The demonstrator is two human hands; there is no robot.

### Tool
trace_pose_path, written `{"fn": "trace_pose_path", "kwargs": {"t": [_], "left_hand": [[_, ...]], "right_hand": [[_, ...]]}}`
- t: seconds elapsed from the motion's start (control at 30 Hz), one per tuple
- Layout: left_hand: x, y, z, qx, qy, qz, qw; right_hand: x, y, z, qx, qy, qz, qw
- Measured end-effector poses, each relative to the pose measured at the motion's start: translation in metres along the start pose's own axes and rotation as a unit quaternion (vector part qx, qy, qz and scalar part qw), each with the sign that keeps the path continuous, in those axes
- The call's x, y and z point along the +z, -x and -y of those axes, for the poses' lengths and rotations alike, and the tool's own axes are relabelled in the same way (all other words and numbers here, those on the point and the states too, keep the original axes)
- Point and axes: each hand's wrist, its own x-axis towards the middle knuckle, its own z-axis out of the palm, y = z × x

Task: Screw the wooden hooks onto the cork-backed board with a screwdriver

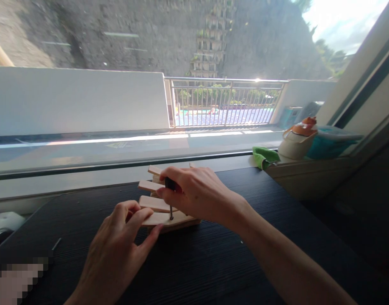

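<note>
My right hand (194,190) is closed around the dark handle of a screwdriver (171,207). The shaft points straight down, its tip at a screw in the nearest wooden slat (158,219). With fingers and thumb, my left hand (121,233) grips the left end of that same slat. Behind it, several more pale slats (150,186) lie roughly side by side across a wooden base (175,226), their left ends sticking out past it. My right hand hides much of the slats' right side.
The black table (213,262) stands against a window ledge. A green cloth (264,156), a cream pot (296,142) and a teal container (330,142) sit on the ledge at the right. A white object (5,224) and a thin metal rod (56,244) are at the left.
</note>
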Motion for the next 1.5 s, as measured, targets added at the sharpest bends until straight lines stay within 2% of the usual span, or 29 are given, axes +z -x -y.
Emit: {"fn": "trace_pose_path", "kwargs": {"t": [0.17, 0.5, 0.73, 0.83, 1.23, 1.33, 1.5], "left_hand": [[-0.001, -0.001, -0.001, 0.004, -0.005, 0.003, 1.0], [-0.002, -0.001, -0.001, -0.006, 0.0, 0.004, 1.0], [0.0, -0.002, -0.002, 0.001, 0.002, -0.001, 1.0], [-0.001, -0.001, -0.002, 0.001, 0.004, 0.001, 1.0], [0.001, -0.001, 0.0, 0.017, -0.013, -0.01, 1.0], [0.001, -0.001, 0.0, 0.019, -0.017, -0.014, 1.0], [0.001, 0.0, 0.001, 0.019, -0.019, -0.007, 1.0]], "right_hand": [[0.0, 0.0, -0.001, -0.018, -0.007, 0.003, 1.0], [0.004, -0.004, -0.007, 0.056, 0.024, -0.01, 0.998], [-0.006, -0.001, -0.001, -0.027, -0.026, -0.008, 0.999], [-0.008, -0.001, 0.0, -0.04, -0.035, 0.003, 0.999], [0.002, -0.006, -0.011, 0.07, 0.035, -0.026, 0.997], [0.003, -0.005, -0.008, 0.054, 0.047, -0.031, 0.997], [-0.005, 0.0, -0.001, -0.028, 0.016, 0.008, 0.999]]}}
